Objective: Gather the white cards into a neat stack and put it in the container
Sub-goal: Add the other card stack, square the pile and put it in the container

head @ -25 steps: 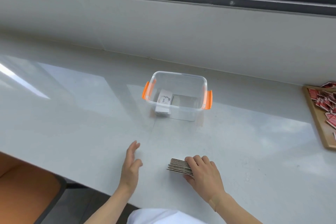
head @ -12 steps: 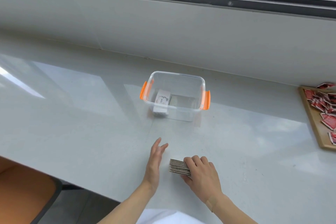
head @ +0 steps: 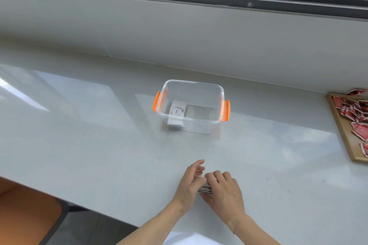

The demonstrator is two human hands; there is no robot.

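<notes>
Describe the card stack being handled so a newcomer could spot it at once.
Start at the clear container with orange latches, then come toward the counter's near edge. There, left hand and right hand squeeze the stack, its striped edges showing.

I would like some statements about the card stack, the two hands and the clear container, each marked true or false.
1. Both hands are on the card stack. True: the left hand presses its left side, the right hand covers its right.
2. The clear container has blue latches. False: its latches are orange.
3. The container already holds white cards. True: a pile lies in its left part.
4. The stack is being held above the container. False: it rests on the counter, nearer the person than the container.
5. The wooden tray of red cards sits at the right edge. True.
</notes>
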